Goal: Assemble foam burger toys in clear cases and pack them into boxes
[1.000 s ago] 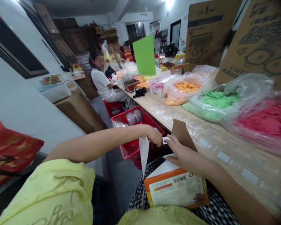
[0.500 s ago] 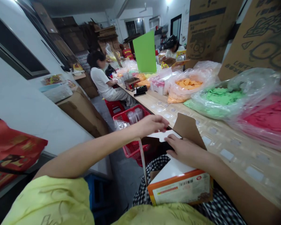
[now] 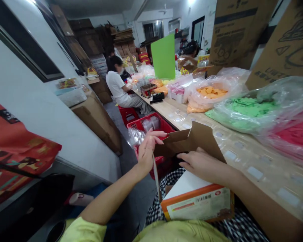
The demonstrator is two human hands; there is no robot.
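Note:
A cardboard box [image 3: 197,203], orange and white outside and brown inside, lies tilted across my lap with its flaps raised. At its left corner, my left hand [image 3: 148,151] has its fingers stretched out beside a brown flap [image 3: 176,139], apparently touching it. My right hand [image 3: 204,164] lies over the box's right side, with its forefinger extended toward the opening and nothing gripped. Another brown flap [image 3: 204,136] stands up behind that hand. The inside of the box is mostly dark and hidden.
A red basket [image 3: 168,126] holding clear plastic containers stands beyond my left hand. Along the table [image 3: 176,116] are clear trays and bags of orange pieces [image 3: 212,92], green pieces [image 3: 252,106] and red pieces [image 3: 296,132]. A person [image 3: 117,84] sits farther along.
My left hand has moved left and slightly down, becoming more upright. The white flap face between my hands has turned away, exposing brown cardboard. My right hand has stayed over the box.

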